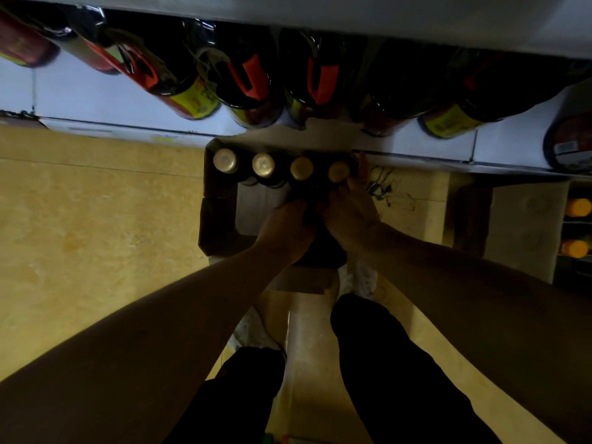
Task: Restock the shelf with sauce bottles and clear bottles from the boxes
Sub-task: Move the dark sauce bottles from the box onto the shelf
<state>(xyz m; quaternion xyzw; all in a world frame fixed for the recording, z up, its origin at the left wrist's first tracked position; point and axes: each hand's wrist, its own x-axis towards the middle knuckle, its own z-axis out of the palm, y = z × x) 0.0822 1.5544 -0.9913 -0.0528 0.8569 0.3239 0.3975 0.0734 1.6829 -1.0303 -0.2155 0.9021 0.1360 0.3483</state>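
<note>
An open cardboard box [218, 219] stands on the floor below the shelf. A row of dark sauce bottles with gold caps [263, 164] stands along its far side. My left hand [288, 227] and my right hand [349, 216] are both down in the box, side by side. Each has its fingers curled round a dark sauce bottle [322, 251] whose top is hidden under the hands. My right fingers lie against the rightmost gold-capped bottle [338, 171]. Large dark sauce bottles [250, 88] with red handles and yellow labels fill the white shelf [128, 129] above.
The shelf's front edge overhangs the far end of the box. Orange-capped bottles [578, 207] sit on a lower shelf at the far right. My legs and white shoes [363, 277] stand just behind the box on the yellowish floor [96, 235].
</note>
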